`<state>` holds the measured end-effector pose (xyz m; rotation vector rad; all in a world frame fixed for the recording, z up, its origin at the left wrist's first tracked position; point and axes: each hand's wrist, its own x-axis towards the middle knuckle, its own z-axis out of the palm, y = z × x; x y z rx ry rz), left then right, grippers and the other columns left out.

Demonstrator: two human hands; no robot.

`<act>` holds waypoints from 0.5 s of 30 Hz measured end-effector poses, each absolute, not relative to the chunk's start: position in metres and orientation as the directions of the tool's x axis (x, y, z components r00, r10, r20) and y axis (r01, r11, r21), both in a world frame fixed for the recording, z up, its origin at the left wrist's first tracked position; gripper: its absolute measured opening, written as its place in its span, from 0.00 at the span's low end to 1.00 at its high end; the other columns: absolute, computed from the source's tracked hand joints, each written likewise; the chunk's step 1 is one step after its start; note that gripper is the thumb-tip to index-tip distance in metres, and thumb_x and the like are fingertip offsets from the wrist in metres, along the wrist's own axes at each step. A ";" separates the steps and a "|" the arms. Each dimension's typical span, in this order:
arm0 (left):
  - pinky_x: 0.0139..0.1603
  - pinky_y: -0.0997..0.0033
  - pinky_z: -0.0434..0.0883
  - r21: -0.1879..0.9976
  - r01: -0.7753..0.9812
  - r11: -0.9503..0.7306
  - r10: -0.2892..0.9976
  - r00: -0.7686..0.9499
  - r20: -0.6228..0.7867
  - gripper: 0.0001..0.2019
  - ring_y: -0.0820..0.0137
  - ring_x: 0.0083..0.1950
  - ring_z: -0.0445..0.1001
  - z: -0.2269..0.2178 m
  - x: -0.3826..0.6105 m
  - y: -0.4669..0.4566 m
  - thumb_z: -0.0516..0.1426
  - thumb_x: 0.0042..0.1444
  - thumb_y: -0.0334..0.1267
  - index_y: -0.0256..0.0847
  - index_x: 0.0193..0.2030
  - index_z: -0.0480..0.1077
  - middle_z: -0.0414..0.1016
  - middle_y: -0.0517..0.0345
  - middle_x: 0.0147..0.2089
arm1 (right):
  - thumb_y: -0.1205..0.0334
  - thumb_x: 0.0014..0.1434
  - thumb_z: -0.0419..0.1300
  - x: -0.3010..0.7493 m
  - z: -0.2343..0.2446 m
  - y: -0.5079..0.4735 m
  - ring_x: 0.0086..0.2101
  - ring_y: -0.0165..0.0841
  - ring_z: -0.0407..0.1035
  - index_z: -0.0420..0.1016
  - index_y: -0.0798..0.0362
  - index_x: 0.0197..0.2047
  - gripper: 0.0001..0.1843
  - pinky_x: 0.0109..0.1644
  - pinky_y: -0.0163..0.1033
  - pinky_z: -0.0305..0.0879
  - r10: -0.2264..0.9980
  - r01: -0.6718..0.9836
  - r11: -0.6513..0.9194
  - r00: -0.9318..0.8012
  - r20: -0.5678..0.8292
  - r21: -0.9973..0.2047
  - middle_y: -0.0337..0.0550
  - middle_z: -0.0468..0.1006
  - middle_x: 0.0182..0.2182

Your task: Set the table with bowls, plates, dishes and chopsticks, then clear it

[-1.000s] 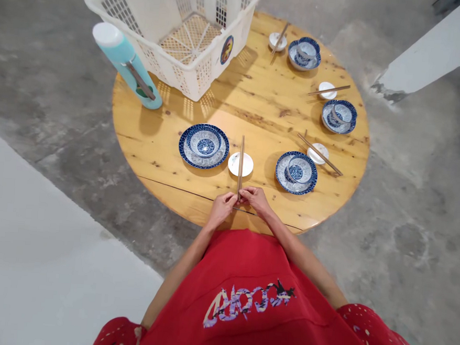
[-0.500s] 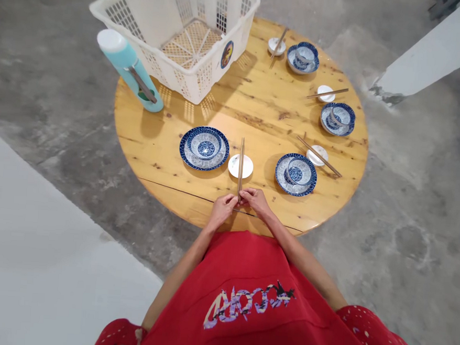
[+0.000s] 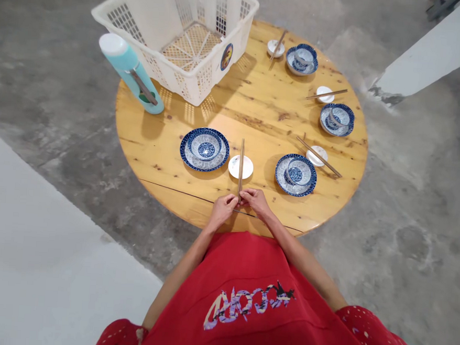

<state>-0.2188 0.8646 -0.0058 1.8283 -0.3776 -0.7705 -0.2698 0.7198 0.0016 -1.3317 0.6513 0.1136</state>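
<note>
A pair of brown chopsticks (image 3: 241, 168) lies lengthwise over a small white dish (image 3: 247, 168), the near ends reaching toward me. My left hand (image 3: 224, 208) pinches those near ends from the left. From the right, my right hand (image 3: 255, 199) pinches them too, its fingers closed. To the left of the dish is a blue-patterned plate (image 3: 184, 156) with a matching bowl (image 3: 205, 145) on it. Right of my hands stands another blue-patterned plate (image 3: 310, 187) with a bowl (image 3: 299, 172) on it.
All this is on a round wooden table (image 3: 258, 111). A white plastic crate (image 3: 205, 79) and a light-blue thermos (image 3: 132, 73) stand at the back left. Along the right edge are more bowls (image 3: 337, 120), white dishes (image 3: 325, 94) and chopsticks. A white pillar (image 3: 435, 50) rises beyond.
The two chopsticks have come together, closing the slight gap at their far ends. Both hands stay in nearly the same place.
</note>
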 end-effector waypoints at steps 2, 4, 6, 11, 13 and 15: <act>0.35 0.73 0.64 0.918 0.091 -0.385 -0.592 0.739 -0.322 0.16 0.71 0.31 0.70 -0.007 -0.218 0.865 0.52 0.59 0.46 0.39 0.28 0.73 0.76 0.59 0.29 | 0.51 0.48 0.64 -0.270 0.001 0.720 0.22 0.29 0.69 0.75 0.54 0.26 0.14 0.29 0.33 0.66 -0.291 -0.433 0.250 0.819 -0.494 -0.866 0.37 0.75 0.20; 0.34 0.73 0.64 0.918 0.085 -0.386 -0.597 0.736 -0.319 0.16 0.71 0.31 0.70 -0.008 -0.218 0.865 0.52 0.60 0.46 0.39 0.28 0.73 0.75 0.59 0.28 | 0.51 0.47 0.65 -0.270 0.000 0.719 0.22 0.29 0.69 0.75 0.54 0.26 0.14 0.29 0.33 0.66 -0.294 -0.433 0.242 0.820 -0.491 -0.868 0.37 0.75 0.20; 0.34 0.73 0.63 0.919 0.078 -0.387 -0.601 0.734 -0.316 0.16 0.71 0.30 0.69 -0.008 -0.217 0.865 0.52 0.60 0.46 0.39 0.27 0.72 0.75 0.59 0.27 | 0.50 0.47 0.65 -0.270 -0.002 0.719 0.23 0.29 0.69 0.75 0.54 0.25 0.15 0.29 0.33 0.66 -0.287 -0.435 0.245 0.821 -0.493 -0.866 0.37 0.75 0.21; 0.33 0.73 0.62 0.910 0.058 -0.412 -0.606 0.728 -0.321 0.17 0.71 0.30 0.69 -0.011 -0.216 0.866 0.51 0.60 0.46 0.39 0.28 0.73 0.75 0.59 0.27 | 0.49 0.47 0.65 -0.270 -0.004 0.718 0.23 0.30 0.70 0.75 0.54 0.26 0.15 0.30 0.34 0.67 -0.279 -0.438 0.233 0.825 -0.491 -0.868 0.38 0.75 0.21; 0.33 0.73 0.62 0.907 0.050 -0.417 -0.609 0.726 -0.320 0.17 0.71 0.30 0.69 -0.011 -0.215 0.866 0.51 0.60 0.46 0.39 0.27 0.73 0.75 0.59 0.27 | 0.49 0.47 0.65 -0.269 -0.004 0.718 0.23 0.30 0.70 0.75 0.54 0.26 0.15 0.30 0.34 0.67 -0.273 -0.439 0.234 0.827 -0.492 -0.867 0.37 0.75 0.21; 0.32 0.73 0.62 0.906 0.047 -0.421 -0.609 0.726 -0.320 0.16 0.71 0.30 0.68 -0.010 -0.214 0.867 0.51 0.60 0.45 0.40 0.27 0.73 0.74 0.59 0.27 | 0.50 0.47 0.65 -0.269 -0.003 0.718 0.23 0.30 0.70 0.75 0.54 0.26 0.14 0.30 0.34 0.67 -0.270 -0.439 0.236 0.827 -0.492 -0.867 0.38 0.75 0.21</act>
